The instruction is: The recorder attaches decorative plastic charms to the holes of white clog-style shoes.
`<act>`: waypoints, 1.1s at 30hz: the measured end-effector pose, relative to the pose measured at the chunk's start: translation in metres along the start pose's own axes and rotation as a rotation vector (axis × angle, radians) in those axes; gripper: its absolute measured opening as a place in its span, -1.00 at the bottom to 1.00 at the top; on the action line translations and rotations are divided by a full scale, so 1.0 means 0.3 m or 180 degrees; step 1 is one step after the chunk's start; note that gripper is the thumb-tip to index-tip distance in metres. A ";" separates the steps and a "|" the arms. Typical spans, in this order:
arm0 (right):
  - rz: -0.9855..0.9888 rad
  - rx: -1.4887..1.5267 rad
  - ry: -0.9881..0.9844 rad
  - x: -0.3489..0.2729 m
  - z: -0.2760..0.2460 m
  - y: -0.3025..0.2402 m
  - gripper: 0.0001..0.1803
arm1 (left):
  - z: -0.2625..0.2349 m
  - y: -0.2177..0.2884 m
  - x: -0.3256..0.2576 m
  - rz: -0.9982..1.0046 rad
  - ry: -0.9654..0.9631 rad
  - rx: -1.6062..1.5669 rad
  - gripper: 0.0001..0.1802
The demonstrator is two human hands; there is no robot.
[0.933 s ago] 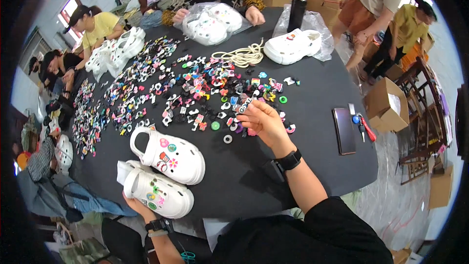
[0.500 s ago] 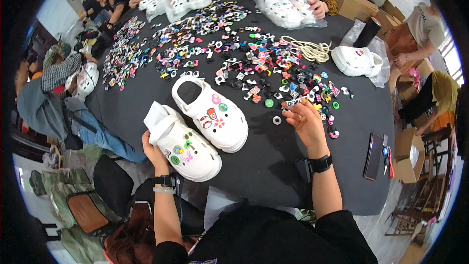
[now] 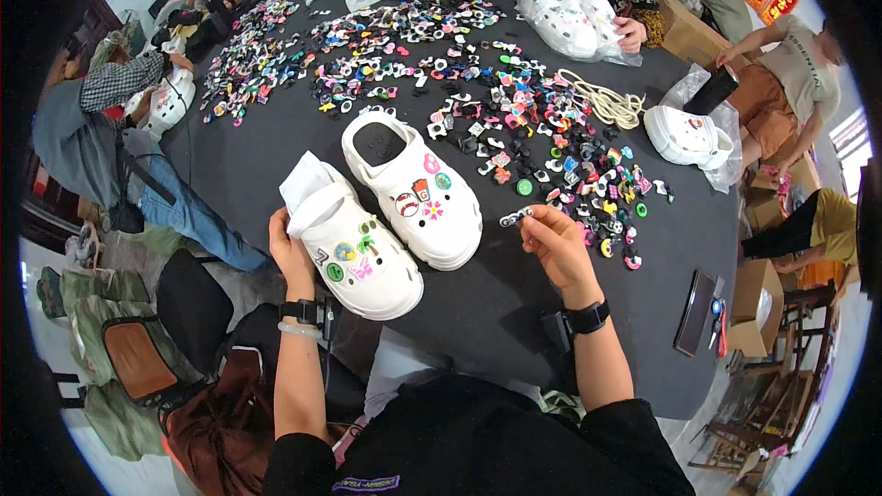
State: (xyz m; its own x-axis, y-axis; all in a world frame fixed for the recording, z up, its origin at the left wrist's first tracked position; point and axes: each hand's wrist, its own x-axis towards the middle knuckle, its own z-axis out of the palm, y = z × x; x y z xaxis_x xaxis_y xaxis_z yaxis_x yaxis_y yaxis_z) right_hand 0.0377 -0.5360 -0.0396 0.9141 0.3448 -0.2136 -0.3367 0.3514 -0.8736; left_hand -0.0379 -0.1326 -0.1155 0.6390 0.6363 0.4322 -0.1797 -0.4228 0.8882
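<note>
Two white clogs lie side by side with toes toward me. The left clog (image 3: 375, 280) carries several colourful charms, among them a palm tree and a green round one, and white paper (image 3: 309, 182) sticks up at its heel. My left hand (image 3: 291, 253) holds this clog by its heel side; some fingers are hidden. The right clog (image 3: 450, 230) also bears several charms, including a baseball and a pink flower, and nothing grips it. To its right, my right hand (image 3: 559, 253) pinches a small black-and-white shoe charm (image 3: 514, 217) above the table, apart from both clogs.
Loose shoe charms (image 3: 524, 110) spread across the dark table (image 3: 514, 331). A coiled cream rope (image 3: 606, 101), another white clog (image 3: 687, 136) and a black cylinder (image 3: 712, 90) stand at right, with a phone (image 3: 695, 312) nearer me. Other people sit around, one handling bagged clogs (image 3: 574, 23).
My right hand has moved left and nearer the clogs, away from the loose charms, with the charm still pinched. My left hand keeps its hold on the clog. The view has shifted slightly.
</note>
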 end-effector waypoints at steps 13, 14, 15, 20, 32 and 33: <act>0.0089 -0.0174 -0.0499 -0.044 0.117 0.057 -0.84 | -0.023 0.062 0.017 -0.0237 -0.0189 -0.0200 -0.73; 0.0081 -0.0159 -0.0529 -0.048 0.122 0.061 -0.84 | -0.033 0.080 0.013 -0.0232 -0.0177 -0.0193 -0.73; 0.0085 -0.0156 -0.0548 -0.050 0.125 0.064 -0.84 | -0.047 0.099 0.006 -0.0433 -0.0011 -0.0308 -0.72; 0.0090 -0.0284 -0.0548 -0.041 0.115 0.087 -0.86 | -0.100 0.288 -0.110 -0.0331 -0.0048 -0.0371 -0.68; 0.0218 -0.0160 -0.1526 -0.095 0.175 0.058 -0.84 | 0.039 0.677 -0.326 0.0633 -0.1763 0.0491 -0.65; 0.0307 -0.0162 -0.1628 -0.104 0.182 0.056 -0.85 | 0.063 0.691 -0.335 0.0622 -0.1767 0.0424 -0.65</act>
State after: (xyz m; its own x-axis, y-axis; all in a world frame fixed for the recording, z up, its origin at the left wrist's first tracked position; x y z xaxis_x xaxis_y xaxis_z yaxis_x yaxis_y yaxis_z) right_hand -0.0087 -0.4933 -0.0239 0.6479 0.7590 -0.0642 -0.3907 0.2587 -0.8834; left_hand -0.1251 -0.2965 0.0223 0.9050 0.1220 0.4075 -0.2607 -0.5978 0.7580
